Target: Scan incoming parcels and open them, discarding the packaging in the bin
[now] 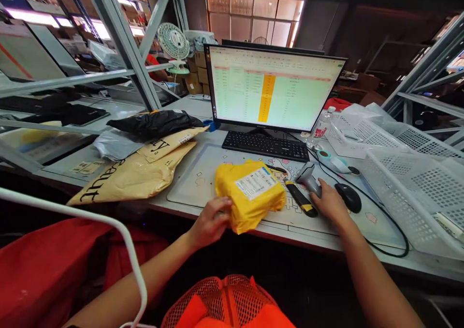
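A yellow parcel (pixel 250 192) with a white shipping label lies on the desk mat (pixel 195 178) near the table's front edge. My left hand (pixel 212 221) grips its near left corner. My right hand (pixel 328 203) rests on the table to the parcel's right, fingers closed around the handle of a grey barcode scanner (pixel 308 175). A black and yellow utility knife (pixel 300 198) lies between the parcel and my right hand. A black mouse (pixel 348 196) sits just right of that hand.
A monitor (pixel 271 88) showing a spreadsheet stands behind a black keyboard (pixel 266 145). Beige and black mailer bags (pixel 137 173) pile at the left. White plastic baskets (pixel 409 173) stand at the right. A red bag (pixel 54 270) and an orange mesh basket (pixel 226 304) sit below the table.
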`<state>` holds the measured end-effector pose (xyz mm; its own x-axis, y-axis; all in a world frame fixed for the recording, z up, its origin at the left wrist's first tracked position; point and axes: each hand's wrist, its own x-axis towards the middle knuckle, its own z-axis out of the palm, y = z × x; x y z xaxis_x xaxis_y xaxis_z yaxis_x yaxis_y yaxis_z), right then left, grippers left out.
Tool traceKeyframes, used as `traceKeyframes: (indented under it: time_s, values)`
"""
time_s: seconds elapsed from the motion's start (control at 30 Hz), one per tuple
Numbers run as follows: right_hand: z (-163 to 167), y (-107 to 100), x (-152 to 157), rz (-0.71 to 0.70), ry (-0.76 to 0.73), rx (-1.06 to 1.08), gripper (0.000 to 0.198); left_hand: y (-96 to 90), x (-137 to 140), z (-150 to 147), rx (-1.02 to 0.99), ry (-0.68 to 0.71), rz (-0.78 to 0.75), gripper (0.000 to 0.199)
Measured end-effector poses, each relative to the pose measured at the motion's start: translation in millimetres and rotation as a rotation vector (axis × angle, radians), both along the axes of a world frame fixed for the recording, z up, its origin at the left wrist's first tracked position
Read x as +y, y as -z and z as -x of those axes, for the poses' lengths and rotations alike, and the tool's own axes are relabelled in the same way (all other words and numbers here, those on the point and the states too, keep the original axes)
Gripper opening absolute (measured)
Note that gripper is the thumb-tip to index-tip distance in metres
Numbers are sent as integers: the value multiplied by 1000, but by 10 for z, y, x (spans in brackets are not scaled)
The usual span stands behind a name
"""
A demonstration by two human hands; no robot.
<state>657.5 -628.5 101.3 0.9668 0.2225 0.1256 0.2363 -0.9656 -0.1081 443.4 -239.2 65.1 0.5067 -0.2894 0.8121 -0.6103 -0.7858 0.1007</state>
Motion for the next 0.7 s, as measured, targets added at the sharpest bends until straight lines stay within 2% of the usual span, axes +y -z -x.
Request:
traceKeyframes:
  time_s: [0.1,0.23,0.3,0.37,0.4,0.5,0.57,0.6,0.63,0.7]
  values:
    - [-21,16,57,25,-32,1,69,-44,-90,107,168,79,-4,26]
    - [-56,-29,240,22,24,40,70,-416,-293,49,179,128,98,24]
    - [-80,-167,302,-9,68,76,61,-568,-471,-53,241,135,61,35]
    - [-108,-426,285,-89,84,148,45,-616,-650,-156,345,109,-25,58]
    - [-118,-598,242,-152,64,207,39,-598,-724,-196,394,87,-62,62]
    - [-116,-1198,16,-368,-150,467,42,-454,-850,-251,462,37,-88,48]
    - [-85,-1550,-146,-418,-304,644,48,-363,-866,-245,448,25,-69,42]
    - [-63,-1676,-213,-404,-331,694,49,-334,-864,-237,432,21,-58,41]
    - [-41,-1756,-267,-387,-311,688,51,-318,-860,-231,415,18,-48,41]
    - [-1,-1777,-340,-413,-132,399,58,-315,-853,-225,396,17,-40,40]
